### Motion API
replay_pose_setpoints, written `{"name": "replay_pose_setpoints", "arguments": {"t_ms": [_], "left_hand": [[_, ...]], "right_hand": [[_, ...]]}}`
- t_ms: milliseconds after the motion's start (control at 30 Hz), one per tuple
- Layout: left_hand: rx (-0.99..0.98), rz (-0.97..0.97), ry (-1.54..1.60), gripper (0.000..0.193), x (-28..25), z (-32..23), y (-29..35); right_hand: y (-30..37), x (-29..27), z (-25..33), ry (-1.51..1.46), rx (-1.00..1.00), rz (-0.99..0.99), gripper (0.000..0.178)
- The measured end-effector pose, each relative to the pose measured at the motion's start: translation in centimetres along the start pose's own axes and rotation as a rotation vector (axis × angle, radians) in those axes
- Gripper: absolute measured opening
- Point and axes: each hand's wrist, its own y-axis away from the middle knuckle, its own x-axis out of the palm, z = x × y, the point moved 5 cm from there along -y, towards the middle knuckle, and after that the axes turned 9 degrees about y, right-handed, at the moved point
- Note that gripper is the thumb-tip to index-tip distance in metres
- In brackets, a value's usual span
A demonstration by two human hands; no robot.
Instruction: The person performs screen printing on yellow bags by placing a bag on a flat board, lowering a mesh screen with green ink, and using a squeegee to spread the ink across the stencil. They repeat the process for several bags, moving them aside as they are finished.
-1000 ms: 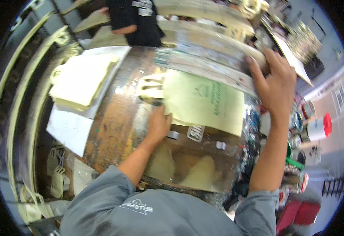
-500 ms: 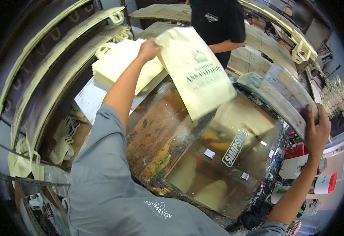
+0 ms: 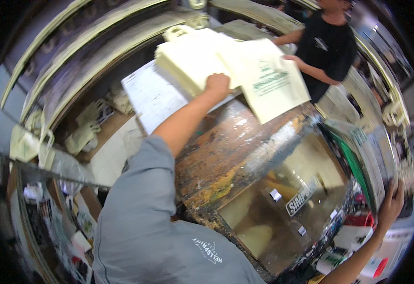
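My left hand (image 3: pixel 218 86) is closed at the near edge of a thick stack of cream tote bags (image 3: pixel 188 54); what its fingers pinch, if anything, is hidden. Beside it, a cream tote bag with a green print (image 3: pixel 275 78) hangs over the far edge of the worktable, a co-worker's hand (image 3: pixel 293 60) at its far side. My right hand (image 3: pixel 390 204) grips the near end of a raised, tilted screen-printing frame (image 3: pixel 365 163), which has green ink along its underside. Below the frame lies a glossy printing board (image 3: pixel 282 213) with small white tabs.
The paint-stained wooden worktable (image 3: pixel 226 146) lies between the stack and the board. A white sheet (image 3: pixel 152 94) sticks out under the stack. Racks of bags (image 3: pixel 88 52) curve along the left. A co-worker in black (image 3: pixel 327 47) stands across the table. Tubs (image 3: pixel 353 236) crowd the right.
My left hand has let go of the printed bag and moved down to the stack. The co-worker has a hand at that bag. My view has turned; my right hand stays on the raised frame.
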Motion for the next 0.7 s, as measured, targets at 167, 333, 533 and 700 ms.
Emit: {"name": "replay_pose_setpoints", "arguments": {"t_ms": [167, 333, 533, 700], "left_hand": [[-0.037, 0.074, 0.145, 0.049, -0.7, 1.0, -1.3], [-0.089, 0.055, 0.177, 0.026, -0.8, 1.2, -1.5], [0.194, -0.004, -0.112, 0.017, -4.3, -2.2, -2.5], [0.509, 0.002, -0.140, 0.016, -10.2, -8.7, -2.7]], "right_hand": [[0.1, 1.7, -2.5, -0.094, -0.004, 0.088, 0.064], [0.1, 1.8, -2.8, -0.031, 0.027, 0.084, 0.063], [0.9, 0.7, -0.1, -0.172, 0.038, 0.160, 0.066], [0.6, -0.8, 2.7, -0.021, -0.055, -0.051, 0.060]]}}
